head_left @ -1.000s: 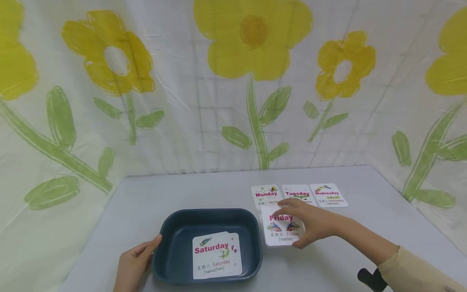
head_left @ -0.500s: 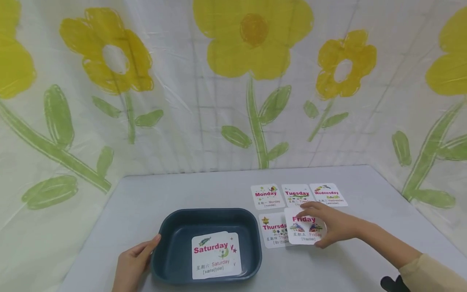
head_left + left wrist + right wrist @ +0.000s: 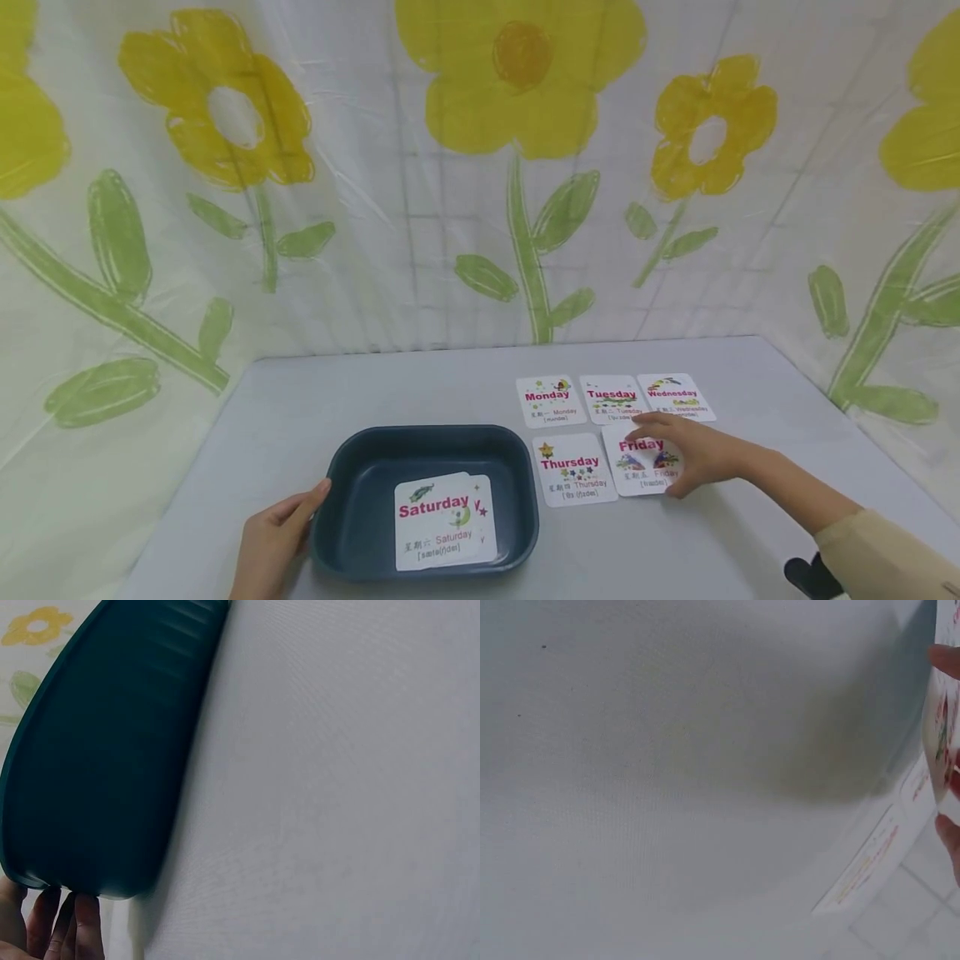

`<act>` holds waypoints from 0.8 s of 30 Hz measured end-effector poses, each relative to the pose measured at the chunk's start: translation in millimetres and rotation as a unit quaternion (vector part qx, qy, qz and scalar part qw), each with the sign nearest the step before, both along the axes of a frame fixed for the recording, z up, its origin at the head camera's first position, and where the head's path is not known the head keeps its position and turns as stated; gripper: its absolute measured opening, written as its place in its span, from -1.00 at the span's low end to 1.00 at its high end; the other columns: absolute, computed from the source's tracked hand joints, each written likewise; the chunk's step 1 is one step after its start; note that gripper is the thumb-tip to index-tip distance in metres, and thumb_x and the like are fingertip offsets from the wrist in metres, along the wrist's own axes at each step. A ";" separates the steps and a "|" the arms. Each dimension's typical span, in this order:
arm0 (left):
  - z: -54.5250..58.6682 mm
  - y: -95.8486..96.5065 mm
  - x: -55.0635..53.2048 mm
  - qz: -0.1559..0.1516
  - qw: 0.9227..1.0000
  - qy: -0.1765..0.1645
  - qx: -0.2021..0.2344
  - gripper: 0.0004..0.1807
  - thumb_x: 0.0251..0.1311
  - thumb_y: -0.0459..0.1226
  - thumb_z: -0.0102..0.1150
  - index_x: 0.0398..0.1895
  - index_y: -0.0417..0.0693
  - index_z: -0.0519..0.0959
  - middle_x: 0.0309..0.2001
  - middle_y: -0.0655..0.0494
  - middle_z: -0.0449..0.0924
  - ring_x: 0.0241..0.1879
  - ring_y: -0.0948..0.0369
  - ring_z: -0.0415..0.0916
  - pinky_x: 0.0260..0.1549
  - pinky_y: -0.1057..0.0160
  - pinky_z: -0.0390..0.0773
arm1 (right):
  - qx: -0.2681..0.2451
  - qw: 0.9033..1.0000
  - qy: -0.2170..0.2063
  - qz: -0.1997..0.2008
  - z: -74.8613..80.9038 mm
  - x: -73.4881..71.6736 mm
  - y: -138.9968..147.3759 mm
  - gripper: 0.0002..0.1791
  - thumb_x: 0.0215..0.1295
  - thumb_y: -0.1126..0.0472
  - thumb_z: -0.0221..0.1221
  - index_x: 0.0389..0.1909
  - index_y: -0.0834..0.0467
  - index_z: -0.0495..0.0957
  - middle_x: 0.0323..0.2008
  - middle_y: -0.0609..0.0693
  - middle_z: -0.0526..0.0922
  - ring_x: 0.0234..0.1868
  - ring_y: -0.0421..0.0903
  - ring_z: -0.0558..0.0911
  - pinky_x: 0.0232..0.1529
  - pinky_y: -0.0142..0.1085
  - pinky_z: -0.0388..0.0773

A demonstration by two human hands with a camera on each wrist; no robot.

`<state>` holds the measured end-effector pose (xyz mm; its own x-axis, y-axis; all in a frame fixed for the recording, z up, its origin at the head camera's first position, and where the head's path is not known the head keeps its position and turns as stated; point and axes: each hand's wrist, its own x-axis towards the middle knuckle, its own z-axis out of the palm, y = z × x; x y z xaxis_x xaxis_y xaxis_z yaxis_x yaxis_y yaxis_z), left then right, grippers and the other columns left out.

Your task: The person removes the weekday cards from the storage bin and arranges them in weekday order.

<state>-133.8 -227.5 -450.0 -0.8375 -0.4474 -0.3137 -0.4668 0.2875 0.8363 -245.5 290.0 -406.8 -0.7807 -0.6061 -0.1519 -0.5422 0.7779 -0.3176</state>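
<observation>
My right hand holds the Friday card between thumb and fingers, just right of the Thursday card. In the right wrist view the Friday card appears edge-on, slightly bowed, with the fingertips at its edges. At the left end of a dark teal basin, my left hand pinches the rim, thumb on top. The left wrist view shows fingers against the end of the basin. Inside the basin, the Saturday card overlaps another card, which is mostly hidden.
Behind the Friday card, the Monday, Tuesday and Wednesday cards form a row on the pale table. A flower-printed curtain hangs along the table's back. A black object shows below the right sleeve.
My right hand has carried the Friday card rightward from over the Thursday card, uncovering it, to a spot beside it. The left hand stays on the basin's rim.
</observation>
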 end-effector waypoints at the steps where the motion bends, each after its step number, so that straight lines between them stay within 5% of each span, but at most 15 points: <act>1: 0.0 0.2 0.1 -0.001 1.000 0.000 -0.001 -0.05 -0.21 0.41 0.14 -0.05 -0.28 0.58 -0.05 -0.14 0.59 -0.31 0.26 0.45 -0.52 0.38 0.46 | 0.002 1.000 -0.001 0.001 -1.0 -1.3 0.3 -0.23 -0.30 0.02 0.47 0.10 -0.13 0.43 0.27 0.15 0.29 0.25 0.30 0.25 0.03 0.17 0.36; 24: -0.4 1.4 -0.6 0.008 1.000 0.000 0.001 -0.04 -0.24 0.42 0.15 -0.08 -0.27 0.60 -0.22 -0.01 0.63 -0.38 0.24 0.41 -0.56 0.36 0.44 | 0.018 0.999 -0.036 0.003 -15.4 -8.7 2.1 -0.21 -0.28 -0.01 0.46 0.13 -0.18 0.42 0.27 0.13 0.30 0.25 0.29 0.26 0.09 0.23 0.27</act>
